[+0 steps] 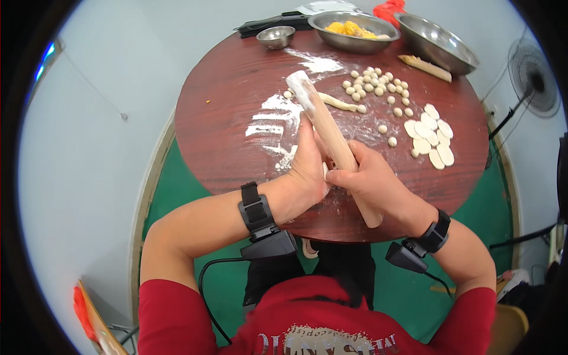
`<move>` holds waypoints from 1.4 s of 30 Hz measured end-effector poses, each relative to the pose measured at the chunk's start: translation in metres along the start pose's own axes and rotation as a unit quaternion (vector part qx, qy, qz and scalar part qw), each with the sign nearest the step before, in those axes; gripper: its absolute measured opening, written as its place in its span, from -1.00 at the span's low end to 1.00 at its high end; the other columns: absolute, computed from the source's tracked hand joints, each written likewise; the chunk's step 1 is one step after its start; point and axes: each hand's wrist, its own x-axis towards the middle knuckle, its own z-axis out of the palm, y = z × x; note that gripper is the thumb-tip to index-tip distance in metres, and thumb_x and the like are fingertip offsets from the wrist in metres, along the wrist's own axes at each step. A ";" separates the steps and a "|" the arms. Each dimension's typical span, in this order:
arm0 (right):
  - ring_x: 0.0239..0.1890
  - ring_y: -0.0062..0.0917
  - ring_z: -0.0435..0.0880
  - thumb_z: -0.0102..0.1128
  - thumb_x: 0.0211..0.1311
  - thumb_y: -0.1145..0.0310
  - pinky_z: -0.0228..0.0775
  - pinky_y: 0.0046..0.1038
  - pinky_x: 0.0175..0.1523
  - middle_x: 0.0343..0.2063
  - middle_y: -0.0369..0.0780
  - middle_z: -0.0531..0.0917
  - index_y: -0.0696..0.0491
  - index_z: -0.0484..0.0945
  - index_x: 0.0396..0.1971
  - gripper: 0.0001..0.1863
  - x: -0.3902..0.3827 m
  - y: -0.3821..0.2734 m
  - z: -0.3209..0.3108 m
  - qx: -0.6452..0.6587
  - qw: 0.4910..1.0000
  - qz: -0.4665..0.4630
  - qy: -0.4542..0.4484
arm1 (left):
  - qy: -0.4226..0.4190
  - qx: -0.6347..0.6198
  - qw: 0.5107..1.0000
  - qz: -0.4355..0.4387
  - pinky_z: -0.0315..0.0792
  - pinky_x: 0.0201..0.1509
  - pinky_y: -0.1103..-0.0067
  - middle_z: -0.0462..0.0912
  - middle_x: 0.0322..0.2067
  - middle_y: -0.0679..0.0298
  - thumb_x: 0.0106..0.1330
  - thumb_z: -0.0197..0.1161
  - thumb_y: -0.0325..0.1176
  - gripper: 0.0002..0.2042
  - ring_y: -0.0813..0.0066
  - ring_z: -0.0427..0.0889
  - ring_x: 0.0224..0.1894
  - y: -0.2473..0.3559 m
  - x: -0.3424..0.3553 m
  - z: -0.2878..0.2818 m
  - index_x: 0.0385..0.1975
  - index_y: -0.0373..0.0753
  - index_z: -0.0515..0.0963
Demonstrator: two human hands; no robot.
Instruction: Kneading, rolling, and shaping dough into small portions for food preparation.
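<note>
A wooden rolling pin [331,127], floury at its far end, slants across the near side of the table. My right hand [376,174] is wrapped round its lower half, thumb pointing left. Against the pin's left side is my left hand [307,163], its thumb stretched upward; its other fingers are mostly hidden behind the pin. A small pale bit [325,170] shows between the hands, too covered to name. Beyond the pin lie a dough rope [338,103] and several small dough balls [378,81]. Flattened dough rounds [432,133] are spread at the right.
Loose flour [275,121] streaks the round reddish-brown table [219,130]. Along its far edge stand a small metal bowl [276,37], a basin with yellow food [354,31], and a tilted metal basin [438,44]. A pale stick-like piece [426,68] lies before it. A fan [534,80] stands right.
</note>
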 end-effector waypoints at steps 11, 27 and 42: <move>-0.17 -0.69 0.55 0.33 0.14 0.42 0.41 -0.58 -0.04 -0.18 -0.30 0.59 0.18 0.44 0.04 -0.54 0.010 -0.007 0.010 0.050 0.996 0.024 -0.074 | 0.036 -0.013 0.999 0.008 0.49 -0.05 0.32 0.53 -0.18 0.16 0.28 -0.14 0.42 -0.34 0.27 0.56 -0.12 0.019 -0.015 0.002 -0.13 -0.15 0.43; -0.39 -0.69 0.62 0.38 0.10 0.36 0.44 -0.60 -0.35 -0.39 -0.29 0.61 0.17 0.45 -0.11 -0.60 0.014 -0.016 -0.007 -0.007 1.000 0.016 0.004 | -0.116 0.393 0.912 -0.002 0.57 -0.13 0.59 0.68 -0.25 0.22 0.35 0.26 -0.27 -0.77 0.51 0.67 -0.24 0.042 -0.022 -0.047 -0.14 -0.26 0.51; -0.31 -0.10 0.66 0.36 0.07 0.19 0.46 -0.17 -0.18 -0.41 0.01 0.64 0.18 0.52 -0.31 -0.63 -0.004 0.014 -0.037 -0.380 0.923 -0.038 0.049 | 0.026 0.698 0.708 0.100 0.51 -0.36 0.57 0.61 -0.44 0.24 0.32 0.15 -0.39 -0.79 0.56 0.59 -0.46 0.078 -0.021 -0.069 -0.14 -0.36 0.54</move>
